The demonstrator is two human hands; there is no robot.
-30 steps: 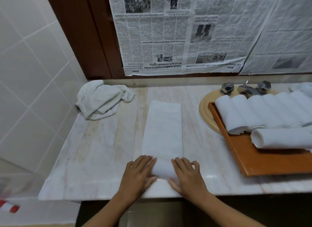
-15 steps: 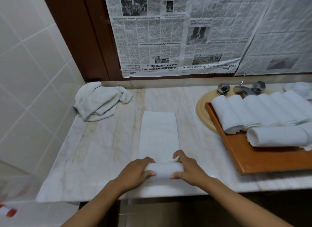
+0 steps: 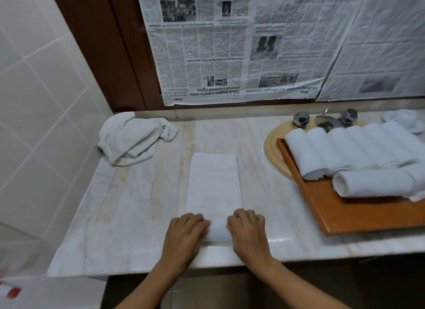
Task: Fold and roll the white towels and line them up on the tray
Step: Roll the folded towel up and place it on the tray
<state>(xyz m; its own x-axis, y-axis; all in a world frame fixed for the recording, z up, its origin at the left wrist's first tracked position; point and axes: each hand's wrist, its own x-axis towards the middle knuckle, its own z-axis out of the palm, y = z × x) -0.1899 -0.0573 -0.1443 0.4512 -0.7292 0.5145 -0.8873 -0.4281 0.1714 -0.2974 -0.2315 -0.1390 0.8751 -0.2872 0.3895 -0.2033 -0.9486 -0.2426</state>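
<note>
A white towel (image 3: 213, 184), folded into a long strip, lies lengthwise on the marble counter (image 3: 142, 193). Its near end is rolled up into a short roll. My left hand (image 3: 186, 234) presses on the roll's left part and my right hand (image 3: 247, 231) on its right part, fingers curled over it. To the right sits an orange wooden tray (image 3: 349, 216) with several rolled white towels (image 3: 340, 152) in a row and one more roll (image 3: 372, 184) laid crosswise in front of them. A crumpled white towel (image 3: 133, 138) lies at the counter's back left corner.
The tray rests partly over a beige sink (image 3: 273, 152) with a metal tap (image 3: 326, 120). Newspaper sheets (image 3: 230, 44) cover the wall behind. White tiles line the left wall (image 3: 34, 101). The counter's front edge runs just below my hands.
The roll has grown and moved away from me along the strip. Both hands have shifted from pinching the roll's ends to lying on top of it.
</note>
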